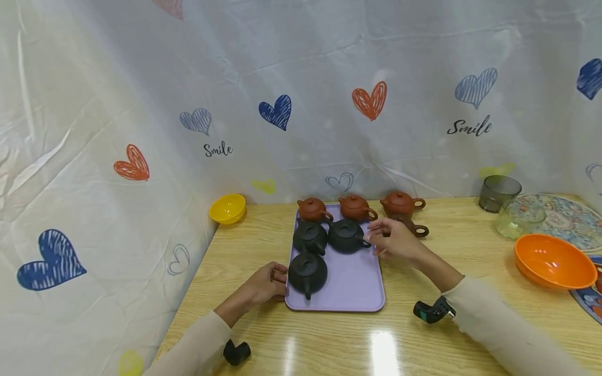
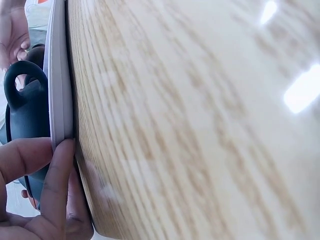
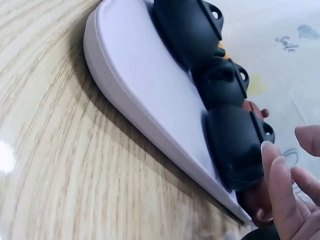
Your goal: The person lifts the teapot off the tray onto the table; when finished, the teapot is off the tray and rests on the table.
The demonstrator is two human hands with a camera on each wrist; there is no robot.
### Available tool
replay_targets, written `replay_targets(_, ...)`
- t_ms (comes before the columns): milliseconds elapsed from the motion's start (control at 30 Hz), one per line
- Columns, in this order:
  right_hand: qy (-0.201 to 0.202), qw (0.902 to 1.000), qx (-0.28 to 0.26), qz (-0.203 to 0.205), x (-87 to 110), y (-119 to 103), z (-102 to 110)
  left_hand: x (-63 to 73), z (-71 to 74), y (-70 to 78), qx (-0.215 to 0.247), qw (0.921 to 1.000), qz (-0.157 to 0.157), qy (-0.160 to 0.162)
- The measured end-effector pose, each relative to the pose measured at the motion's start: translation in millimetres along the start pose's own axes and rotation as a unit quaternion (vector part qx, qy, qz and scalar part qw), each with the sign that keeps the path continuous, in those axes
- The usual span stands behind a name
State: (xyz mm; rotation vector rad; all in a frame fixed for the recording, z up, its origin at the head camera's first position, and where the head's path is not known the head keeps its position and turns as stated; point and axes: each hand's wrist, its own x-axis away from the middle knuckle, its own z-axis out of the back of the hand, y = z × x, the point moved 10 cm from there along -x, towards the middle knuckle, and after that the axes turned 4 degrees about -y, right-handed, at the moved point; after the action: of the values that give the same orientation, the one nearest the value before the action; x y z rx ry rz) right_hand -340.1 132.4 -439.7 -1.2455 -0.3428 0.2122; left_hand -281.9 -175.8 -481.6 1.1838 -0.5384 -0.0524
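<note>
A lilac tray (image 1: pixel 355 287) lies on the wooden table, and my left hand (image 1: pixel 265 283) pinches its left rim between thumb and fingers. Just inside that rim sits a black teapot (image 1: pixel 307 272). Behind it on the tray are a second black teapot (image 1: pixel 309 236) and a third black teapot (image 1: pixel 345 235). My right hand (image 1: pixel 394 239) hovers by the third one's handle, thumb and fingers spread apart with nothing between them. Two reddish-brown teapots stand along the tray's far edge, the left teapot (image 1: pixel 311 209) and the right teapot (image 1: pixel 355 208).
Right of the tray stand another reddish-brown teapot (image 1: pixel 398 202) and a dark brown teapot (image 1: pixel 416 228), partly behind my right hand. Farther right are a grey glass (image 1: pixel 499 190), a clear glass (image 1: pixel 519 219) and an orange bowl (image 1: pixel 555 261). A yellow bowl (image 1: pixel 228 209) is at back left.
</note>
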Motion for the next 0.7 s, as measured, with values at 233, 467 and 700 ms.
replay_targets(233,0.007,0.9997,0.008,-0.024,-11.7,9.9,-6.6,0.4,-0.4,0.9,-0.003,1.0,-0.001,-0.003)
replay_targets(467,0.018,0.999,0.008,-0.041,-18.5,16.5,-8.2,0.6,-0.2,1.0,-0.011,0.9999,0.002,-0.002)
replay_targets(700,0.009,0.999,-0.007,-0.043,-20.5,19.6,-13.8,0.7,-1.1,0.4,-0.009,1.0,0.002,0.001)
